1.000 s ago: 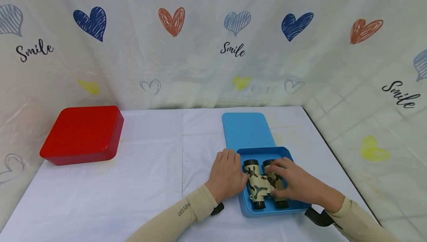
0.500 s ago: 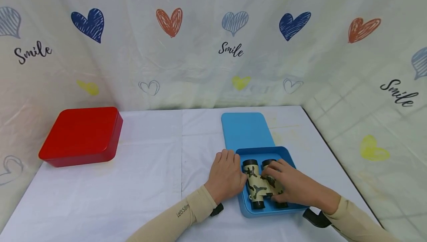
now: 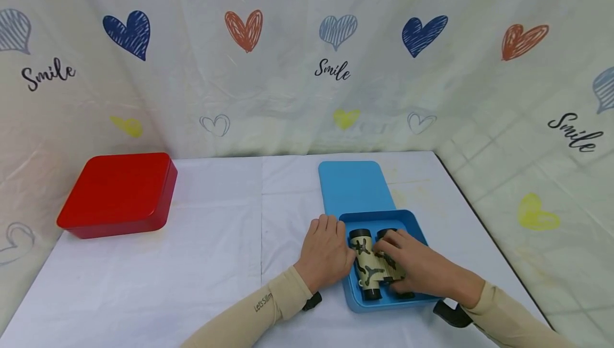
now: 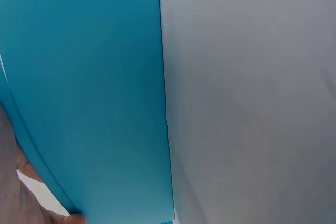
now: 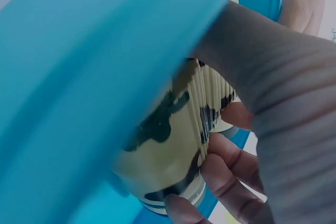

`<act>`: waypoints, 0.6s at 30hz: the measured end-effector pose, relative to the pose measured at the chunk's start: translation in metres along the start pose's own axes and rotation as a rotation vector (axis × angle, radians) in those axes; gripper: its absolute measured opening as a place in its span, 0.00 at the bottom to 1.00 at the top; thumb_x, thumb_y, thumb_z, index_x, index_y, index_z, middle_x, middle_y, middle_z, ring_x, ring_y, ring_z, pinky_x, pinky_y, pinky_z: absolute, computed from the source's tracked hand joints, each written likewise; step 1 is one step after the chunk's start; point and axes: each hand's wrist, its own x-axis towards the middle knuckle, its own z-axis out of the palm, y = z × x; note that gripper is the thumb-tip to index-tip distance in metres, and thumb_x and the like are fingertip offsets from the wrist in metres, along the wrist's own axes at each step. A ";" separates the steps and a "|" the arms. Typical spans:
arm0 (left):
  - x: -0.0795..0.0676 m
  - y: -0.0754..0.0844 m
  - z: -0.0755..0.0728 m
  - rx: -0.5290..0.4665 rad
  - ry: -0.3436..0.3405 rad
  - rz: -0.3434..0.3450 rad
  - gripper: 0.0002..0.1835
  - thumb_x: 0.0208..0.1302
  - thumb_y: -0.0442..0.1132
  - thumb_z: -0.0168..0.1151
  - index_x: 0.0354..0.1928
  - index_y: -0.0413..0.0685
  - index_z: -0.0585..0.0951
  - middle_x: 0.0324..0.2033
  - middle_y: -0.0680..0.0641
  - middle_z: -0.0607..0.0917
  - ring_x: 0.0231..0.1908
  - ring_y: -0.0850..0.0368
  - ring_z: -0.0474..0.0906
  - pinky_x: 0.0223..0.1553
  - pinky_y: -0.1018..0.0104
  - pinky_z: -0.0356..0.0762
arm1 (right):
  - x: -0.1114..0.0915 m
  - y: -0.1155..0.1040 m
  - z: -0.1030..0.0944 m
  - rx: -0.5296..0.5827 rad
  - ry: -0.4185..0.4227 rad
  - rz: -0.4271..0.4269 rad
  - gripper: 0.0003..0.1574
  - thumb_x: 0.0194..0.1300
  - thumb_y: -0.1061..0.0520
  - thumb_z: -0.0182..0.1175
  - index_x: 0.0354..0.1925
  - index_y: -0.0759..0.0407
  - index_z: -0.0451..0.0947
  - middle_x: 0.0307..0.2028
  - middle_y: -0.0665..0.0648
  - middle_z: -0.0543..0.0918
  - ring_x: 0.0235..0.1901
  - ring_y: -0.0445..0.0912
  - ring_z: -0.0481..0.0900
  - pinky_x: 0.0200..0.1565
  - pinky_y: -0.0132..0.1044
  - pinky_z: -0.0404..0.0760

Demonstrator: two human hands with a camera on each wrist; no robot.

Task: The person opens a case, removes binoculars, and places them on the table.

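While the left hand's grip (image 3: 328, 256) is holding the left wall of the blue box (image 3: 384, 306), the right hand's grip (image 3: 418, 265) is pinching the right barrel of the camouflage binoculars (image 3: 371, 269) inside. Just behind, a blue lid (image 3: 356, 187) is lying flat; a red box (image 3: 120, 193) is sitting leftmost on the table (image 3: 192, 273).
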 end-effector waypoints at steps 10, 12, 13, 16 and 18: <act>0.000 0.000 0.001 -0.005 -0.021 -0.006 0.17 0.63 0.52 0.63 0.28 0.53 0.67 0.26 0.51 0.64 0.31 0.56 0.52 0.37 0.65 0.52 | 0.003 -0.003 0.004 -0.078 0.039 -0.005 0.47 0.42 0.40 0.85 0.59 0.47 0.77 0.48 0.48 0.77 0.46 0.43 0.72 0.44 0.42 0.80; -0.001 -0.001 0.002 -0.004 -0.019 -0.004 0.17 0.63 0.52 0.63 0.28 0.53 0.67 0.26 0.51 0.64 0.31 0.56 0.52 0.37 0.65 0.52 | 0.004 -0.003 0.004 -0.084 0.042 -0.006 0.47 0.42 0.40 0.85 0.58 0.47 0.77 0.48 0.47 0.76 0.45 0.43 0.72 0.44 0.42 0.80; -0.001 -0.001 0.002 -0.005 -0.016 -0.004 0.17 0.63 0.52 0.63 0.27 0.53 0.67 0.26 0.51 0.64 0.31 0.56 0.53 0.37 0.65 0.52 | 0.004 -0.004 0.004 -0.084 0.043 -0.005 0.47 0.42 0.39 0.85 0.58 0.47 0.77 0.47 0.47 0.76 0.45 0.43 0.71 0.44 0.42 0.80; -0.001 -0.001 0.002 -0.003 -0.008 -0.003 0.17 0.63 0.52 0.63 0.27 0.53 0.67 0.26 0.51 0.64 0.31 0.56 0.53 0.37 0.65 0.52 | 0.005 -0.005 0.005 -0.083 0.044 -0.001 0.47 0.42 0.40 0.85 0.58 0.47 0.77 0.47 0.47 0.76 0.45 0.43 0.71 0.44 0.41 0.79; -0.001 -0.001 0.003 -0.003 -0.003 -0.002 0.17 0.63 0.52 0.63 0.28 0.53 0.67 0.26 0.51 0.64 0.31 0.56 0.52 0.37 0.65 0.52 | 0.005 -0.006 0.006 -0.074 0.038 0.005 0.46 0.43 0.41 0.85 0.59 0.47 0.76 0.47 0.48 0.76 0.46 0.43 0.71 0.43 0.40 0.78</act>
